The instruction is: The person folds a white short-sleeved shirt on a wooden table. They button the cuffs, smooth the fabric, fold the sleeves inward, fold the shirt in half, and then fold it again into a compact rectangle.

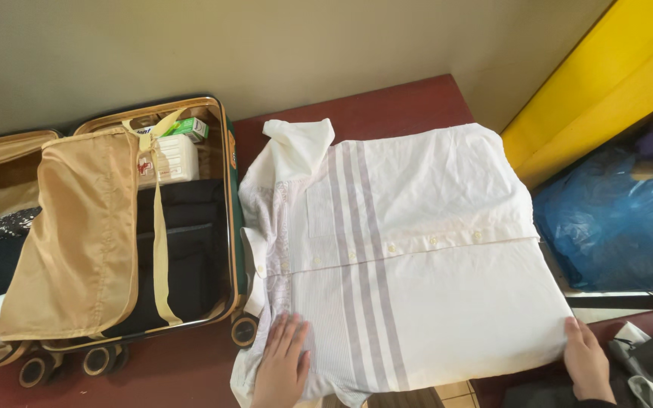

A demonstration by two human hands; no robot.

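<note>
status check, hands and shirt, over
Left hand flat on white striped shirt. Right hand at its corner. Open suitcase beside shirt, nothing on top.
</note>
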